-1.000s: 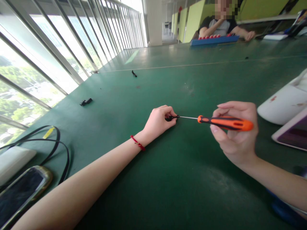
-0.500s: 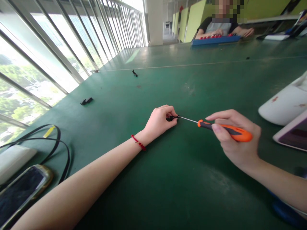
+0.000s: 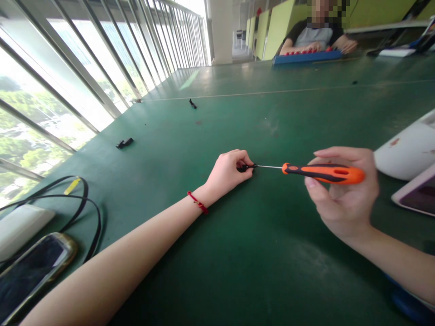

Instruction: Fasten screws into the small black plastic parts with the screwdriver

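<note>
My left hand, with a red cord bracelet at its wrist, rests on the green table and pinches a small black part. Much of that part is hidden by the fingers. An orange and black screwdriver lies in my right hand, its handle between the thumb and the curled fingers. The thin metal shaft points left, and its tip meets the black part at my left fingertips.
Two loose black pieces lie farther off, one at left, one beyond. A phone, white box and black cable sit at left. A white container stands right. Across the table, a person sits behind a blue tray.
The screwdriver has turned about its shaft and come closer to level. My right hand has shifted slightly right, its fingers farther back on the handle. My left hand stays almost in place.
</note>
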Tool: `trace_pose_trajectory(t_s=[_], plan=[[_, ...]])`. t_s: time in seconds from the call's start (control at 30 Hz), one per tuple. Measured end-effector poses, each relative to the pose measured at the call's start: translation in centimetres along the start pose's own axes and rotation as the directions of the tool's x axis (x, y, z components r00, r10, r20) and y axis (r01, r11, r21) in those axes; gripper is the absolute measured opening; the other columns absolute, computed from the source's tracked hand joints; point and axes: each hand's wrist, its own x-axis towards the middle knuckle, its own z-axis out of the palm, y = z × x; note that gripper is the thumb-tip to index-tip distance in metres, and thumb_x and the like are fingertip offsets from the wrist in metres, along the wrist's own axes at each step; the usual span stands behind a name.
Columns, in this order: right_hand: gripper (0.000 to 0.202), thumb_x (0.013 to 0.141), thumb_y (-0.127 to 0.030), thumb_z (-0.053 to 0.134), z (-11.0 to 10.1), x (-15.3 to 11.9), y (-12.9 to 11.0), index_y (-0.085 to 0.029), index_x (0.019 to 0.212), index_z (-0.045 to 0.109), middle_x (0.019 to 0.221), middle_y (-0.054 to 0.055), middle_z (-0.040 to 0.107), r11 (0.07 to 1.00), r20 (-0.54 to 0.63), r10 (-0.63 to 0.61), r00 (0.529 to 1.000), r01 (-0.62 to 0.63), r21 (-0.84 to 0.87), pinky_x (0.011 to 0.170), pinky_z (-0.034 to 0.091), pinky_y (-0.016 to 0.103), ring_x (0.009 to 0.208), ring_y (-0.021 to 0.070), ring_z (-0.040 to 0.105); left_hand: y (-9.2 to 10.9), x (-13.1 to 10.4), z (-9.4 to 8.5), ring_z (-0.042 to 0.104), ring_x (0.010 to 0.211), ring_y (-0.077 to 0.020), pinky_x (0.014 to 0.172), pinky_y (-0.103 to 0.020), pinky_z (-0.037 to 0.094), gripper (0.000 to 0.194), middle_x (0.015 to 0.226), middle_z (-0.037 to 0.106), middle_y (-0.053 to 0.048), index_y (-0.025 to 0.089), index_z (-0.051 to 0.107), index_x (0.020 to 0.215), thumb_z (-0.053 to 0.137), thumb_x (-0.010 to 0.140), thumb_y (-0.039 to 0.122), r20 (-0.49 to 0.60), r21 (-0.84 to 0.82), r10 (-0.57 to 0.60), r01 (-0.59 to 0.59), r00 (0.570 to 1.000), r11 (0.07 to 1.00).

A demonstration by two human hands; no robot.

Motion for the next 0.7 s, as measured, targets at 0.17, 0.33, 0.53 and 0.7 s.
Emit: trace_pose_trajectory(t_s=[0.17, 0.33, 0.53, 0.7], plan=[[0.017, 0.076, -0.023, 0.061, 0.16, 0.14, 0.13, -0.024, 0.093, 0.059, 0.056, -0.005, 0.048, 0.993, 0.079, 0.106, 0.991, -0.101, -0.056, 0.048, 0.039, 0.028, 0.048, 0.0103, 0.045, -0.04, 0.06, -0.01, 0.057, 0.066, -0.0103, 0.064, -0.022, 0.047, 0.004, 0.074, 0.063, -0.001, 0.015, 0.062, 0.072, 0.059, 0.069, 0.012, 0.004, 0.003, -0.006, 0.006, 1.0, 1.0], [0.029, 0.07, -0.017, 0.065, 0.26, 0.21, 0.03, -0.025, 0.097, 0.057, 0.081, 0.002, 0.055, 1.0, -0.012, 0.025, 1.0, -0.026, -0.012, 0.063, 0.048, 0.032, 0.067, 0.0145, 0.056, 0.04, 0.06, -0.04, 0.057, 0.067, -0.0108, 0.065, -0.023, 0.048, 0.004, 0.075, 0.063, -0.002, 0.015, 0.062, 0.072, 0.06, 0.069, 0.013, 0.012, 0.0, -0.013, 0.013, 1.0, 1.0], [0.015, 0.075, -0.022, 0.062, 0.22, -0.02, -0.2, -0.026, 0.09, 0.058, 0.063, -0.002, 0.049, 0.992, 0.066, 0.089, 0.994, -0.082, -0.099, 0.047, 0.039, 0.029, 0.05, 0.0114, 0.048, 0.1, 0.01, -0.08, 0.057, 0.068, -0.0109, 0.066, -0.023, 0.048, 0.005, 0.075, 0.063, -0.001, 0.015, 0.061, 0.071, 0.058, 0.068, 0.012, 0.012, -0.002, -0.01, 0.01, 1.0, 1.0], [0.035, 0.069, -0.018, 0.066, 0.08, 0.1, -0.07, -0.03, 0.1, 0.056, 0.09, 0.004, 0.053, 1.0, -0.016, -0.003, 1.0, 0.003, 0.023, 0.064, 0.049, 0.036, 0.072, 0.0178, 0.056, 0.07, 0.05, -0.06, 0.057, 0.067, -0.011, 0.066, -0.023, 0.048, 0.005, 0.075, 0.063, -0.001, 0.015, 0.061, 0.071, 0.059, 0.068, 0.012, 0.014, -0.003, -0.013, 0.013, 1.0, 1.0]])
